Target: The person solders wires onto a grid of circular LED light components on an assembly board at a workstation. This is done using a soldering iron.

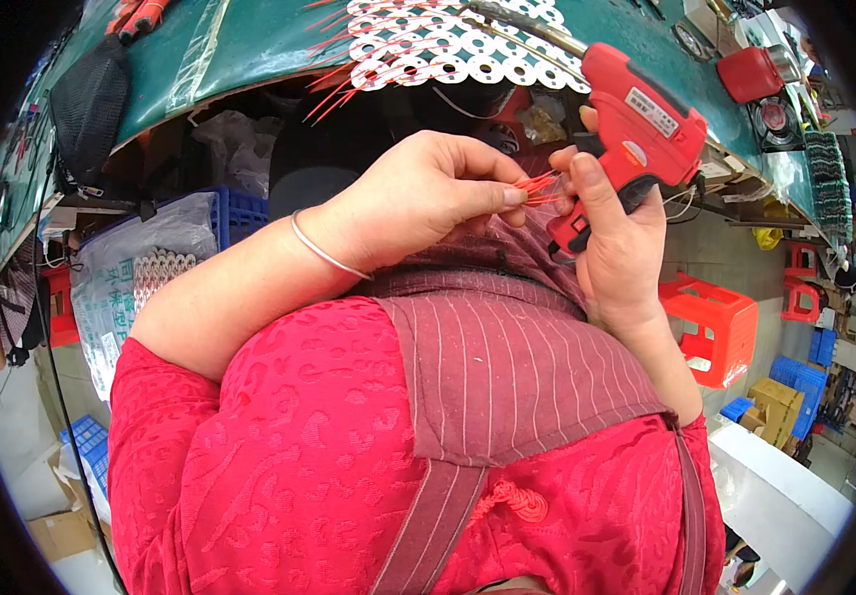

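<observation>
My left hand (428, 188) pinches a small bunch of thin red wires (539, 186) between thumb and fingers. Wrapped round the grip of a red soldering gun (646, 114) is my right hand (618, 223). The gun's metal tip points up and left, over the table. My right fingertips are close to the wires' right ends; whether they touch cannot be told. Beyond the hands, rows of white round pieces with centre holes (483, 67) lie at the table's near edge, with red wires (334, 91) sticking out on their left.
A green-topped table (259, 45) spans the far side. On it are a black mesh bag (91, 109) and a red container (750, 74). A red plastic stool (711, 327) stands at right. Left of me, a clear plastic bag (116, 297) sits by a blue crate (240, 213).
</observation>
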`<state>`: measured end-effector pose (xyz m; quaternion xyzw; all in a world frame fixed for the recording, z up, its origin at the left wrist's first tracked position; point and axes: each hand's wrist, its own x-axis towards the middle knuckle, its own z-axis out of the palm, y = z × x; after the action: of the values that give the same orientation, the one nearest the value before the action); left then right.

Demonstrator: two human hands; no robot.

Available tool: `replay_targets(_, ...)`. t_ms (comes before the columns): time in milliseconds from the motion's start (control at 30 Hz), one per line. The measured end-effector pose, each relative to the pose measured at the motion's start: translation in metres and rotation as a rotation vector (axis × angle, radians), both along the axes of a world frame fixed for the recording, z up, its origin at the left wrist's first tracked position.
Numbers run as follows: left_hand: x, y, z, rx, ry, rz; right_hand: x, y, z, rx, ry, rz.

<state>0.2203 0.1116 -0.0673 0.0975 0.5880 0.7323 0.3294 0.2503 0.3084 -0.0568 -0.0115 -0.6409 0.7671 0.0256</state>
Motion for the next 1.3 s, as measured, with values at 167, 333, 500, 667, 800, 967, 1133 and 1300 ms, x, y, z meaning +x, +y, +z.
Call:
replay_targets(167,0.0,-0.002,0.004,-0.007,-0.042,-0.001,0.001,-0.003,0.001,0.003,-0.032,-0.007)
replay_targets(333,0.001,-0.002,0.002,0.0,-0.088,0.036,0.003,-0.005,0.002,0.035,-0.016,-0.001)
replay_targets(500,0.0,-0.002,0.001,0.009,-0.085,0.027,0.004,-0.007,0.003,0.051,-0.019,-0.006)
replay_targets(667,0.001,-0.002,0.002,-0.003,-0.064,0.021,-0.001,0.002,0.002,-0.043,0.003,-0.009)
replay_targets(800,0.001,-0.001,0.004,-0.001,-0.051,-0.001,0.001,-0.001,0.001,0.015,-0.002,-0.027)
replay_targets(967,0.002,-0.002,0.003,0.004,-0.061,0.012,0.003,-0.005,0.0,0.026,-0.007,0.001)
replay_targets(1133,0.002,-0.001,0.002,0.045,-0.024,0.053,0.0,0.0,-0.002,-0.035,0.012,0.007)
replay_targets(1300,0.001,-0.001,0.005,0.093,-0.067,0.169,0.002,0.0,-0.002,-0.096,0.043,0.01)
